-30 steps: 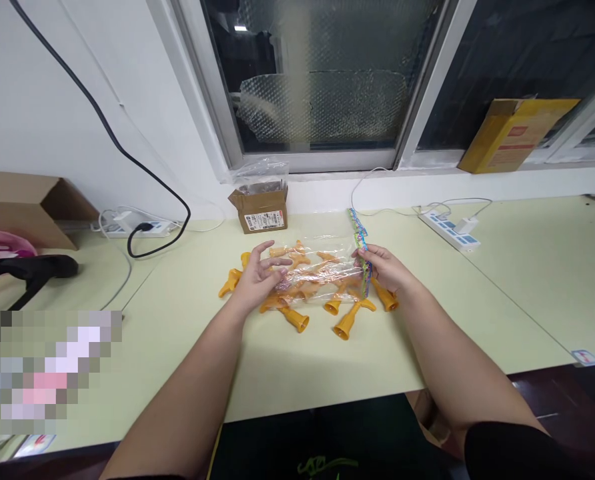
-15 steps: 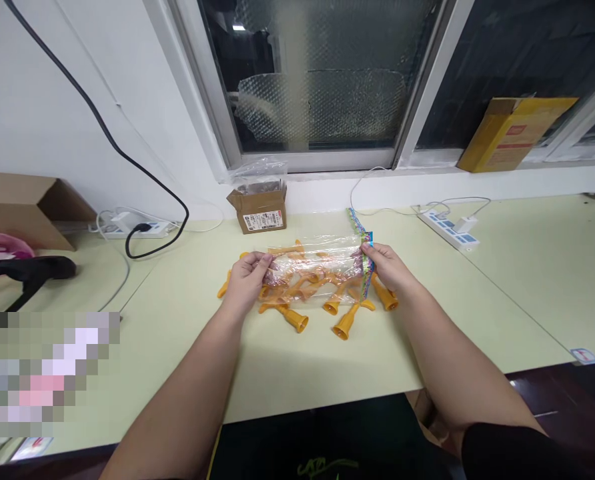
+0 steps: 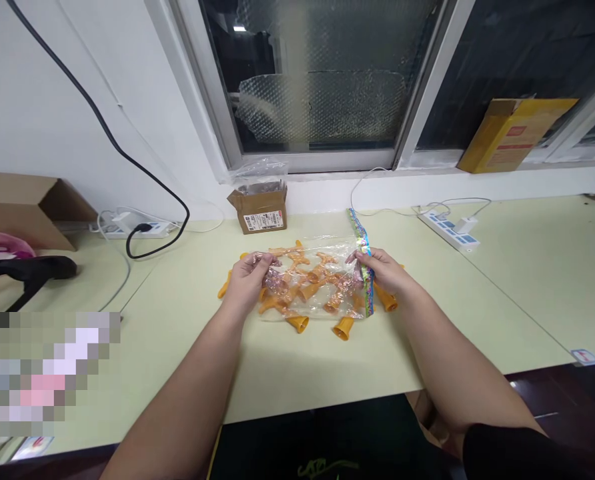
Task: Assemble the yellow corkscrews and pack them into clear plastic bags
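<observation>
A clear plastic bag [image 3: 312, 310] with a colourful strip [image 3: 368, 293] along its right end is stretched between my hands. My left hand [image 3: 251, 277] pinches the bag's left end. At the right end, beside the strip, my right hand [image 3: 385, 268] has its thumb and fingers closed on the plastic. Several orange-yellow horn-shaped pieces lie under and around the bag, some seen through it. One piece [image 3: 344, 329] pokes out at the front, another [image 3: 298, 324] to its left, and one more [image 3: 386, 298] lies below my right hand.
On the pale green table [image 3: 327, 380], a small open cardboard box [image 3: 260, 210] stands by the wall. Power strips lie at the back left [image 3: 150, 230] and back right [image 3: 447, 230]. A larger box [image 3: 17, 207] and a black object [image 3: 32, 270] are at the left.
The bag's front edge has come down toward me and the bag looks spread wider. My right hand's fingers have shifted slightly left on the strip end. My left hand is nearly unchanged.
</observation>
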A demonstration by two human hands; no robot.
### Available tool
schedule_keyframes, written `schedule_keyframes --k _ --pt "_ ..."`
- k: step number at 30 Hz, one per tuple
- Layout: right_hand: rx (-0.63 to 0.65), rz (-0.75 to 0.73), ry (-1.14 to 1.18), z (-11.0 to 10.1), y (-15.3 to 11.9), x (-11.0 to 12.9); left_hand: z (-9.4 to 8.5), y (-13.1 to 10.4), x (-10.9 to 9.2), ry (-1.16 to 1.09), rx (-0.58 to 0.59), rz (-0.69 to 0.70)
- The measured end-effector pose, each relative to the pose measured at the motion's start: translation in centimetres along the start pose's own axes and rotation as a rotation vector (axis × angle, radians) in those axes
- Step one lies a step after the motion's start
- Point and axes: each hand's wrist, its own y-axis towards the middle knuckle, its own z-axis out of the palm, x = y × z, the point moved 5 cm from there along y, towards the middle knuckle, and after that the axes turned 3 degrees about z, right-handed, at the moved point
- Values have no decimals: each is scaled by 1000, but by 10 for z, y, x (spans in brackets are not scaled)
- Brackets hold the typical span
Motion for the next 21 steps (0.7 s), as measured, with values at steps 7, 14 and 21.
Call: schedule_keyframes --k 7,14,21 --pt "-79 -65 -32 0 1 4 5 -3 -6 -18 46 24" --pt "-70 -97 -62 -2 2 6 0 -1 -4 -39 -4 74" --pt "-110 -100 -22 -2 1 8 2 -4 -9 -31 17 45"
